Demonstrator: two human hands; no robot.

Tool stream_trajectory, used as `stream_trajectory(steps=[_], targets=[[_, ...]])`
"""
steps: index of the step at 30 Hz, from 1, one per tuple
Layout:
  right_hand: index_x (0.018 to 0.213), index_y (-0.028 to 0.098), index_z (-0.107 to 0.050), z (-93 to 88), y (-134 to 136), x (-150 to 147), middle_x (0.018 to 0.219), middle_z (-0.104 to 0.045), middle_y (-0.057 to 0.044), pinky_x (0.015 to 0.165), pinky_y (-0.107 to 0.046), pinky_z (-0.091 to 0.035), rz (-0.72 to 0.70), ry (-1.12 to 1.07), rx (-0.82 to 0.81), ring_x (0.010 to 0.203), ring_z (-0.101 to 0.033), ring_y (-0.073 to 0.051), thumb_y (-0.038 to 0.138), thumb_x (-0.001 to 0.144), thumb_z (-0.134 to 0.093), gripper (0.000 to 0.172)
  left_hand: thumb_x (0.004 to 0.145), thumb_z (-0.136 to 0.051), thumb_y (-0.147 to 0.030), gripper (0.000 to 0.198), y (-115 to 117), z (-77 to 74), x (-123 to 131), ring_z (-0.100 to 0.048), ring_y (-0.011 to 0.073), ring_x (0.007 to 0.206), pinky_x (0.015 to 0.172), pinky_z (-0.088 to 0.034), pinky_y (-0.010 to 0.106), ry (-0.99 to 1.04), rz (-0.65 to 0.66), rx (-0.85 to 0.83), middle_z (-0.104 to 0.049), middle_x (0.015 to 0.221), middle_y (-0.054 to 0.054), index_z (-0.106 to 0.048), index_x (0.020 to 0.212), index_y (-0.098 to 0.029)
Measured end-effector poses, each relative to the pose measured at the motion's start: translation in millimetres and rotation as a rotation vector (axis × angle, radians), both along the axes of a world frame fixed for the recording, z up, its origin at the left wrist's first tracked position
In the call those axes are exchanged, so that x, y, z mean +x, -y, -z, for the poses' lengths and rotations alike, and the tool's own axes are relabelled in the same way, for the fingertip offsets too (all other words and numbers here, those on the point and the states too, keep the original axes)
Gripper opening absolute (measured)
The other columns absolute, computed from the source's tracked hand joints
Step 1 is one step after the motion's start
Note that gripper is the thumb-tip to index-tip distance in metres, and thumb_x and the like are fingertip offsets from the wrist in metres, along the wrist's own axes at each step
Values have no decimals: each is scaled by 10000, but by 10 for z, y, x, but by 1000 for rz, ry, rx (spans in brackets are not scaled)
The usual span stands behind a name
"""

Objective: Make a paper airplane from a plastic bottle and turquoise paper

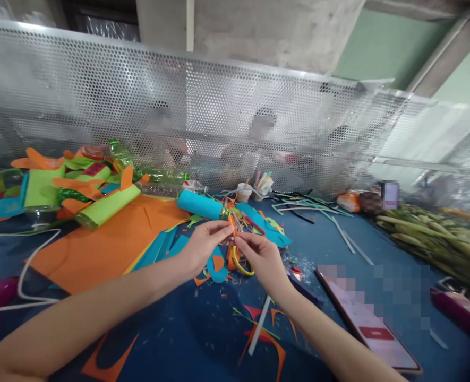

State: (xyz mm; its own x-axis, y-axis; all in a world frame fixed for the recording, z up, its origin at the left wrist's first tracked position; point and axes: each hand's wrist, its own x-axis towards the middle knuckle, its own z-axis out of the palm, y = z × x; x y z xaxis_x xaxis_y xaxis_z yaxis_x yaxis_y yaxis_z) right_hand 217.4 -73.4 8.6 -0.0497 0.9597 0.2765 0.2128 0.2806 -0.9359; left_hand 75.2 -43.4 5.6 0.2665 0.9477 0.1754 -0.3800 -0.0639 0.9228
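Over the middle of the table my left hand and my right hand meet, fingertips closed. Between them is a small narrow orange piece, upright; whether it is paper or something firmer I cannot tell. Both hands pinch at it, the left near its middle and the right at its lower end. Just below my fingers lies a yellow loop handle, perhaps of scissors. Behind my hands rests a bottle wrapped in blue paper. Blue paper cutouts and orange scraps lie beneath.
Orange sheets and several green-wrapped bottles fill the left. Cups of sticks stand at the back. A phone, glue-stick strips and leafy stalks lie right. A perforated metal screen bounds the table, people behind it.
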Motion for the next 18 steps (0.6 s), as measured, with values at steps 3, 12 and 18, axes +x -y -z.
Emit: stream_trajectory(steps=[3, 12, 18], targets=[[847, 167, -702, 93, 14, 50, 734, -698, -37, 595, -280, -470, 0, 47, -36, 638, -605, -167, 395, 786, -598, 258, 718, -705, -295, 159, -11, 40, 3, -582, 125, 716, 750, -469, 282, -36, 4, -13, -648, 774, 17, -673, 791, -158], [830, 169, -687, 199, 77, 103, 752, -699, -34, 620, -268, -472, 0, 221, -36, 674, -618, -167, 392, 823, -551, 261, 671, -742, -278, 181, -60, 103, -127, -584, 114, 665, 721, -464, 278, -74, 101, -91, -643, 721, -2, -678, 787, -156], [828, 181, -686, 191, 61, 115, 742, -698, -17, 618, -265, -475, -24, 422, -10, 672, -619, -166, 361, 838, -527, 240, 672, -746, -255, 161, -86, 184, -257, -617, 126, 697, 738, -483, 284, -148, 170, -105, -662, 736, 22, -675, 757, -138]])
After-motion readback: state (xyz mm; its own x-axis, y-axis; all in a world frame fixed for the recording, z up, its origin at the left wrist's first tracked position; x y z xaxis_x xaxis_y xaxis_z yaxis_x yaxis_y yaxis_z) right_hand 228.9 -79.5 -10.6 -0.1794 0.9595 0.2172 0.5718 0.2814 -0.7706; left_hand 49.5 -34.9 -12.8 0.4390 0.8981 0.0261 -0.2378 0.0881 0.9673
